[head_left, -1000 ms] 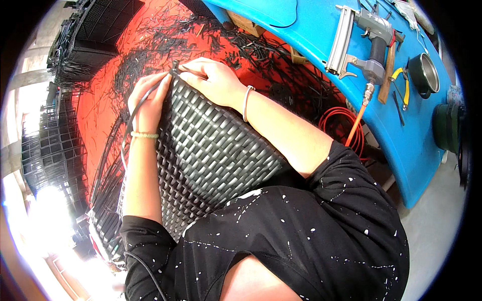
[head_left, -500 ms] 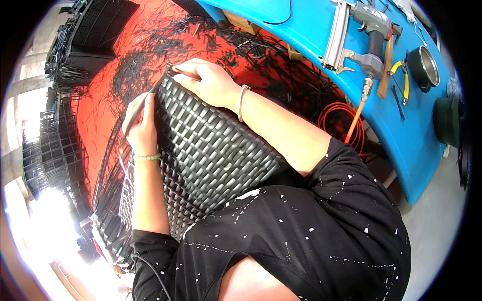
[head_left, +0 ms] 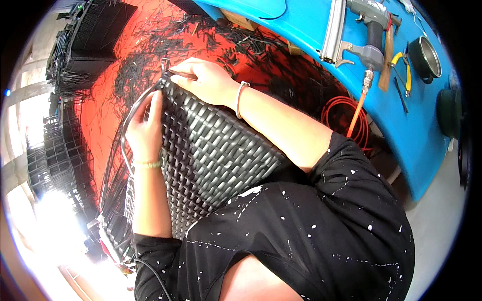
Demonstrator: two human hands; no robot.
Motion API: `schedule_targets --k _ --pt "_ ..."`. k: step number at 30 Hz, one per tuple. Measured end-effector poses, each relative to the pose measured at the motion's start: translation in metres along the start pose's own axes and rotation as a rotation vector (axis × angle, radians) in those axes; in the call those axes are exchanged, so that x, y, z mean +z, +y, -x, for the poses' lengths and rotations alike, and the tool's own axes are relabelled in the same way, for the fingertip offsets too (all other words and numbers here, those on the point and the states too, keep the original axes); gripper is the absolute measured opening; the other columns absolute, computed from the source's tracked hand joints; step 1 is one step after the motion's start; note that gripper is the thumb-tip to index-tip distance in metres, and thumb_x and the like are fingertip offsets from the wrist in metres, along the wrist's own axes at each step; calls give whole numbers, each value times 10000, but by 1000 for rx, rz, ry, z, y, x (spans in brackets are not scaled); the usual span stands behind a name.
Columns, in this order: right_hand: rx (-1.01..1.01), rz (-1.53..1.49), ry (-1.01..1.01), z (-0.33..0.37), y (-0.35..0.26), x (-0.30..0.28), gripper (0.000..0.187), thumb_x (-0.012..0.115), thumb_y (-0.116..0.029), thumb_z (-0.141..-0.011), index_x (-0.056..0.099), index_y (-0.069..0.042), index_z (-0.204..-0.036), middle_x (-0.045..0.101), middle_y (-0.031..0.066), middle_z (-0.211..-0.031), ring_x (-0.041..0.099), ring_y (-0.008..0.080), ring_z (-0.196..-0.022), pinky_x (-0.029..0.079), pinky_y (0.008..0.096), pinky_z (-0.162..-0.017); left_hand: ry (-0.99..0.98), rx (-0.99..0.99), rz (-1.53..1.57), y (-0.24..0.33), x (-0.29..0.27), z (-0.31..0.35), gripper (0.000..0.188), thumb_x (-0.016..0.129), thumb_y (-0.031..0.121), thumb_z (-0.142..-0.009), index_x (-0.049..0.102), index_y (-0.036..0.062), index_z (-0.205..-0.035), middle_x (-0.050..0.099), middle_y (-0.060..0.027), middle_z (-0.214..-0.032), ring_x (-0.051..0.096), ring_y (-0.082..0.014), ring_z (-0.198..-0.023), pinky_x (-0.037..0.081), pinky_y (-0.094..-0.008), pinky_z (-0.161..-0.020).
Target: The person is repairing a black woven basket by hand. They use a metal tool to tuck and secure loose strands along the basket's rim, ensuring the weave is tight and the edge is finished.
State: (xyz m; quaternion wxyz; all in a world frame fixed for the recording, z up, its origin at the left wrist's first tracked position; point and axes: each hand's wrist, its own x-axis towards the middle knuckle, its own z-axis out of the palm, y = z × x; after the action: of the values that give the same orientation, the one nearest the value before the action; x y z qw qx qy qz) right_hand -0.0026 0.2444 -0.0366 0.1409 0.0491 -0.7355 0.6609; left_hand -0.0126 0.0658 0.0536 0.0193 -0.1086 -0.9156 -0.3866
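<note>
A dark, glossy woven wicker piece [head_left: 226, 145] leans against my body, its corner pointing up and away from me. My right hand [head_left: 206, 83] grips it at that corner, thumb and fingers closed over the top edge. A flat black strip [head_left: 123, 138] runs from the corner and arcs down around the outside of my left hand [head_left: 144, 128]. The left thumb points up near the corner, and the fingers are curled at the strip. A short strip end [head_left: 164, 63] sticks up past the corner, beside my right fingertips.
On the blue table [head_left: 416, 145] at right lie a nail gun [head_left: 371, 40], a hammer [head_left: 387, 65], yellow-handled pliers [head_left: 405, 75] and a metal cup [head_left: 426, 60]. An orange air hose [head_left: 346, 113] coils below. Black strip scraps [head_left: 145, 65] litter the red floor covering [head_left: 95, 125]; wire frames [head_left: 60, 150] stand left.
The strip now bows outward around my left hand, which sits slightly lower with its thumb at the corner. The strip's end pokes further out beyond the corner. My right hand stays at the corner.
</note>
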Motion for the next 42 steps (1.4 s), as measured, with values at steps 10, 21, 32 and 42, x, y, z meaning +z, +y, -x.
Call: schedule_targets --k 10,21,32,42 --pt "39 16 -74 1 -7 -4 666 775 -482 -795 640 -38 -1272 636 146 -1242 598 274 -1181 448 357 -1031 -238 232 -299 20 -2 -79 332 734 256 -897 721 -12 -1092 737 -112 -1019 682 -135 -923 526 -272 -828" --pt "29 37 -72 1 -2 -5 611 763 -438 -811 647 -46 -1265 633 143 -1201 603 280 -1138 454 364 -1005 -499 119 -249 30 -1 -98 266 792 206 -840 733 -30 -948 736 -63 -898 668 -94 -825 523 -239 -745" --pt "-25 -1 -33 -2 8 2 619 745 -511 -769 684 -69 -1198 652 157 -1129 634 311 -1067 494 399 -931 -758 -117 -164 59 -16 -139 171 720 228 -924 701 59 -942 703 3 -880 650 -56 -804 500 -213 -772" --pt "3 -32 -39 -1 6 3 515 781 -352 -815 674 -37 -1208 645 123 -1154 616 253 -1097 468 347 -984 -709 59 -141 9 -19 -117 191 741 120 -896 714 5 -1046 652 -3 -1031 594 -83 -939 471 -238 -840"
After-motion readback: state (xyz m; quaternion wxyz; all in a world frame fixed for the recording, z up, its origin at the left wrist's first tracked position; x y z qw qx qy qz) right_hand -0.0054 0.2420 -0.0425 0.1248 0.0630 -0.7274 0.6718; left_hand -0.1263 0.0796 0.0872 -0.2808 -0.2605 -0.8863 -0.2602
